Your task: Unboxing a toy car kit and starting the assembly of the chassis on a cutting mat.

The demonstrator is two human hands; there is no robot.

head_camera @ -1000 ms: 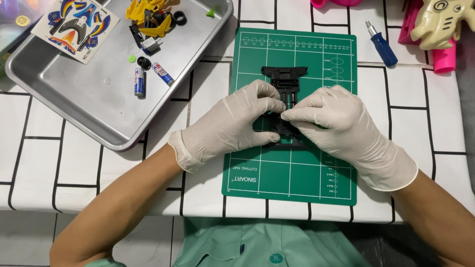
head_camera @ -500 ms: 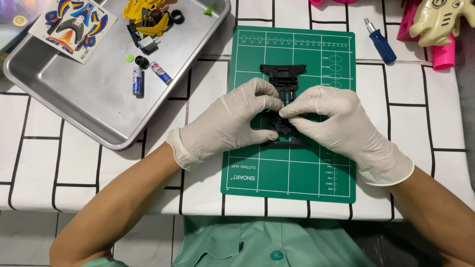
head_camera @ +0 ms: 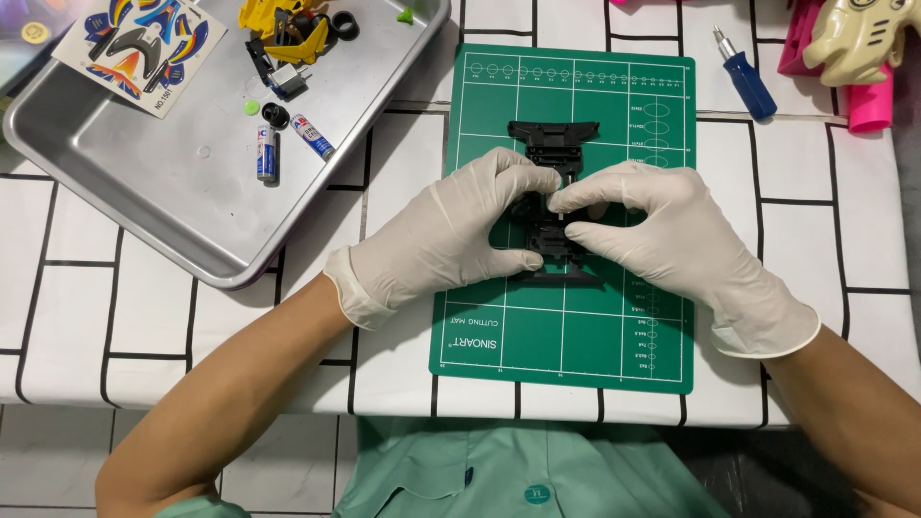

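Observation:
A black toy car chassis (head_camera: 554, 144) lies lengthwise on a green cutting mat (head_camera: 576, 326). My left hand (head_camera: 451, 240), in a white glove, grips its left side with thumb and fingers. My right hand (head_camera: 672, 245), also gloved, pinches the chassis from the right, fingertips meeting the left hand's over its middle. Much of the chassis is hidden under both hands; only its far end and near edge show.
A metal tray (head_camera: 153, 192) at the left holds two small batteries (head_camera: 269, 153), yellow and black parts (head_camera: 288, 34), a small motor and a sticker sheet (head_camera: 139, 43). A blue screwdriver (head_camera: 743, 77) lies right of the mat. A cream toy body (head_camera: 859, 38) and pink items sit at far right.
Both hands stay on the chassis; fingers shifted slightly toward its middle. The view drifted a little.

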